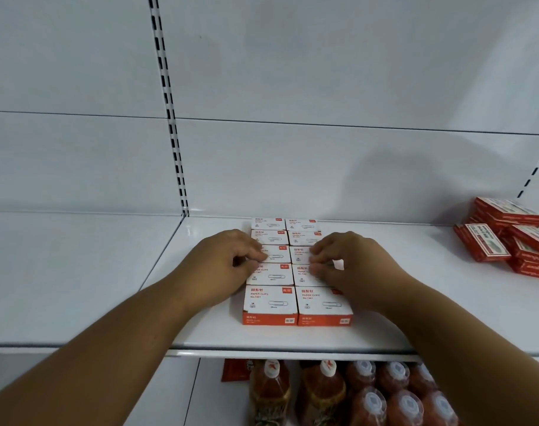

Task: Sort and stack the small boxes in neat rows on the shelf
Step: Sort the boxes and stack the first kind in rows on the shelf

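On the white shelf (200,302), two neat columns of paper clip boxes (269,304) are touched by curled fingers of left hand (231,259) and right hand (351,265), nothing clearly gripped.

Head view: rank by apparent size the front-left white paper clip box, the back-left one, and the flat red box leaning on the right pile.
1. Front-left white paper clip box.
2. Flat red box.
3. Back-left white paper clip box.
The two white boxes look identical; nearness probably explains the difference.
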`<state>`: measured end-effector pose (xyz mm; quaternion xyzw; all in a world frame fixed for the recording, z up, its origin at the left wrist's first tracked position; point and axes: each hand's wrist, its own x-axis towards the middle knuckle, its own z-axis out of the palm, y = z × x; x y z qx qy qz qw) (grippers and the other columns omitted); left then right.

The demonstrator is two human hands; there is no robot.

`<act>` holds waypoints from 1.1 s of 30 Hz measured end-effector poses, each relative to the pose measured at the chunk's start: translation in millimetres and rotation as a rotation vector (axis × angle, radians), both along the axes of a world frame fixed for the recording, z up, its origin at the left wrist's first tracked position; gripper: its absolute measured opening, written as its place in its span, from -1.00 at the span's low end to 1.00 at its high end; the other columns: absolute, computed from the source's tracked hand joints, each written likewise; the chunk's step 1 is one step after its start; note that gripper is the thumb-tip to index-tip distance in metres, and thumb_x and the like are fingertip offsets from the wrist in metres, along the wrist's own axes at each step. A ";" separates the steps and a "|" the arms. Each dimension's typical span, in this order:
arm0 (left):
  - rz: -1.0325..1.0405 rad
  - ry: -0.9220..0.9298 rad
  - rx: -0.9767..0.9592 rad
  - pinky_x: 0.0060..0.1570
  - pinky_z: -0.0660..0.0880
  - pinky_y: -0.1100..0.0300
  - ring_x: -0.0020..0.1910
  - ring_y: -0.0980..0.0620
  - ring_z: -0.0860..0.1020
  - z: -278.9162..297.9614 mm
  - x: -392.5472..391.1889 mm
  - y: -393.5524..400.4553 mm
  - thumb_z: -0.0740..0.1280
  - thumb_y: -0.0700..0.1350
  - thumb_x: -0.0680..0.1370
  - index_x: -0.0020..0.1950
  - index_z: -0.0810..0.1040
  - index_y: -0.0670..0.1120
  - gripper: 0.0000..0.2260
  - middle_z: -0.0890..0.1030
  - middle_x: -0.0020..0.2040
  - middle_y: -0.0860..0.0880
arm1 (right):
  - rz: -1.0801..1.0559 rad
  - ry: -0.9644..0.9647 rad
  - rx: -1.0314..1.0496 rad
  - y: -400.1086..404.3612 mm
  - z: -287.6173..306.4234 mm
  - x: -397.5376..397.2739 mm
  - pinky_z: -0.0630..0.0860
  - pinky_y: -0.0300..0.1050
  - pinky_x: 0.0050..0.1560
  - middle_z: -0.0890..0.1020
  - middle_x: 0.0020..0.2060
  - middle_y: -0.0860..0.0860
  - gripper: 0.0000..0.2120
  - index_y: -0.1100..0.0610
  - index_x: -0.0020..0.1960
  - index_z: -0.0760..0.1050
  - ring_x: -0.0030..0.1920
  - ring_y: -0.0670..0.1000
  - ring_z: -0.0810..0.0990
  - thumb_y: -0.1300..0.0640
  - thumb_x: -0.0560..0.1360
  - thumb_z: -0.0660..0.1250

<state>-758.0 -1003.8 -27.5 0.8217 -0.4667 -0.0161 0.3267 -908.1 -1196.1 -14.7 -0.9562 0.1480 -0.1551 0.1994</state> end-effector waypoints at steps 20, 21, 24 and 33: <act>-0.032 -0.169 0.139 0.22 0.21 0.39 0.34 0.19 0.40 9.2 12.2 -34.0 0.36 0.05 0.56 0.34 0.56 0.05 -0.65 0.51 0.35 0.16 | 0.048 0.127 -0.095 -9.2 10.1 43.4 0.40 -0.21 0.24 0.57 0.24 -0.15 -0.68 0.00 0.19 0.62 0.22 -0.12 0.51 -0.11 0.51 0.36; -0.029 -0.168 0.130 0.22 0.21 0.38 0.34 0.19 0.40 8.3 13.1 -34.5 0.36 0.05 0.56 0.34 0.56 0.05 -0.65 0.51 0.35 0.16 | 0.059 0.130 -0.111 -8.9 10.1 42.8 0.40 -0.21 0.24 0.57 0.25 -0.13 -0.69 0.00 0.20 0.62 0.22 -0.11 0.51 -0.10 0.53 0.34; -0.032 -0.179 0.127 0.22 0.20 0.38 0.34 0.19 0.39 6.7 14.4 -35.5 0.36 0.06 0.56 0.34 0.56 0.06 -0.65 0.51 0.35 0.17 | 0.080 0.142 -0.155 -6.8 10.4 42.7 0.43 -0.15 0.24 0.60 0.22 -0.09 -0.69 0.04 0.18 0.64 0.20 -0.08 0.52 -0.08 0.56 0.30; 0.002 -0.154 0.128 0.20 0.30 0.28 0.34 0.09 0.42 29.9 24.8 -44.0 0.25 0.00 0.64 0.37 0.51 0.01 -0.69 0.48 0.35 0.10 | 0.001 0.102 -0.078 -16.0 26.7 50.8 0.40 -0.17 0.27 0.51 0.32 -0.14 -0.63 -0.02 0.29 0.54 0.28 -0.08 0.47 -0.13 0.55 0.29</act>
